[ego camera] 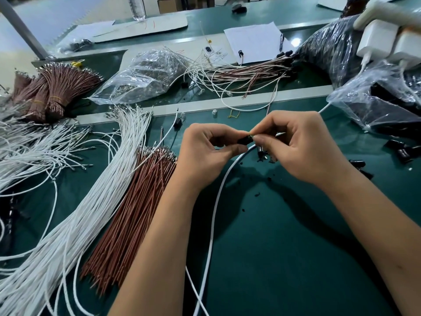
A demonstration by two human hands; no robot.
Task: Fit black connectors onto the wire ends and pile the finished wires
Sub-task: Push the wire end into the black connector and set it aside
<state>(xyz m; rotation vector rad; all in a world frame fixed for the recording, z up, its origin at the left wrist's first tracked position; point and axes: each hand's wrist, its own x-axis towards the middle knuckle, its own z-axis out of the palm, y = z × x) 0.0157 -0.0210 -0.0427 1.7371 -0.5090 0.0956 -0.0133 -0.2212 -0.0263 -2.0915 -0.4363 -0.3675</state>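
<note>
Over the green table [284, 236], my left hand [205, 153] pinches a small black connector [245, 140] between thumb and fingers. My right hand [300, 144] meets it from the right, pinching a wire end at the connector's mouth; which wire is hidden by the fingers. A white wire [214, 215] curves from under the hands toward the bottom edge. A short white tip [280, 134] sticks out of the right hand. Finished wires with black connectors [248, 73] are piled at the back.
Loose white wires [91, 201] and brown wires [134, 213] fan out on the left. Bundled brown wires [54, 92] lie far left. A clear bag of terminals [145, 76] sits behind. A plastic bag of black connectors [382, 106] and loose connectors [401, 151] lie at right.
</note>
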